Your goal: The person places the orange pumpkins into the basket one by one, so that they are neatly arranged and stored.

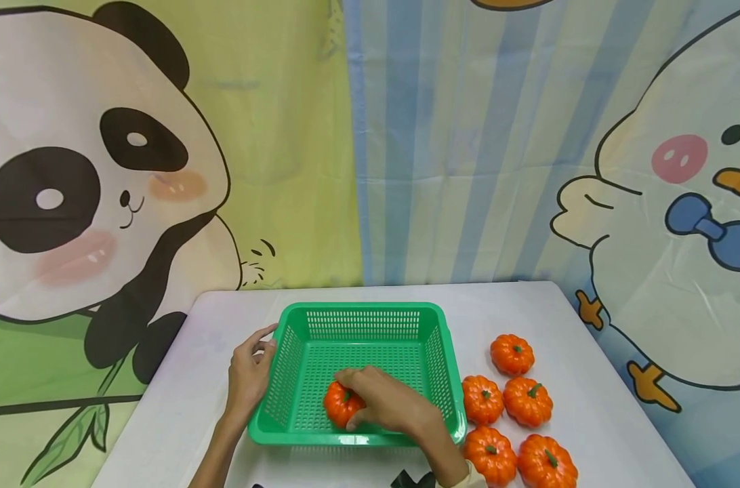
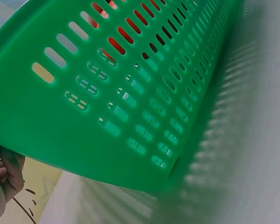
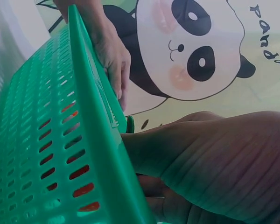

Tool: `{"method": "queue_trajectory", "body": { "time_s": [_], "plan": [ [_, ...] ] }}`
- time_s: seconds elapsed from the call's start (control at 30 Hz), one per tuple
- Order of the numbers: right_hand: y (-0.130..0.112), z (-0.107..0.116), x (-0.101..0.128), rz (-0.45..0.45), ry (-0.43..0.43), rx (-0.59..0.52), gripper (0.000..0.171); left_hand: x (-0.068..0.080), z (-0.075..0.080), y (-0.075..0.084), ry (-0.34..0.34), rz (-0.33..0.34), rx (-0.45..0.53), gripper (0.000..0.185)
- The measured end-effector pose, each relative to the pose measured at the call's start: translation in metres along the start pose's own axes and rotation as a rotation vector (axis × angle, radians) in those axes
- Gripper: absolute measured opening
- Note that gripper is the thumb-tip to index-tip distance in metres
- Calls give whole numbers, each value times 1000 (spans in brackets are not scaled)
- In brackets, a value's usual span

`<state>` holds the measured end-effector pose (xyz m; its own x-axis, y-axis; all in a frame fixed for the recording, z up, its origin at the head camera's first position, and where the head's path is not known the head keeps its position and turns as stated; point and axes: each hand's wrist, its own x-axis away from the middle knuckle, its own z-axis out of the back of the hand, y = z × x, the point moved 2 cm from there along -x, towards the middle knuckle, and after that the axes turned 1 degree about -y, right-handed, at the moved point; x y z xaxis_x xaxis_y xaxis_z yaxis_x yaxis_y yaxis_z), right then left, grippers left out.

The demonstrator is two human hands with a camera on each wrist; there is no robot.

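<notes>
A green plastic basket [image 1: 358,308] with slotted walls stands on the white table. Inside it, toward the front, my right hand [image 1: 391,403] grips a small orange pumpkin [image 1: 341,404] with a green stem, thumb on one side and fingers over the top. The left hand [image 1: 250,376] is at the basket's left rim, its fingers curled at the edge. In the left wrist view, orange shows through the slots of the basket wall [image 2: 84,149]. From the right wrist view, the basket's side hides most of the pumpkin, and the right hand [image 3: 177,186] reaches over the rim.
To the right of the basket lie several more orange pumpkins [image 1: 528,401], some close against its wall. A black object [image 1: 413,480] shows at the table's front edge. Behind the table [image 1: 223,318] hangs a curtain [image 1: 297,149] printed with a panda and a duck.
</notes>
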<state>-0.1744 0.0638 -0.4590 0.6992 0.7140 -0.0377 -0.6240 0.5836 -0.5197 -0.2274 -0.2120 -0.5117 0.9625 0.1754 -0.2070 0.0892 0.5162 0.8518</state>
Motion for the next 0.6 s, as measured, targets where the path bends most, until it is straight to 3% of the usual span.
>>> {"method": "queue_trajectory", "body": {
  "time_s": [0.6],
  "plan": [
    [-7,-11,-16,17,-37,-5,55,1,1,1,-3,7,-1,38]
  ]
}}
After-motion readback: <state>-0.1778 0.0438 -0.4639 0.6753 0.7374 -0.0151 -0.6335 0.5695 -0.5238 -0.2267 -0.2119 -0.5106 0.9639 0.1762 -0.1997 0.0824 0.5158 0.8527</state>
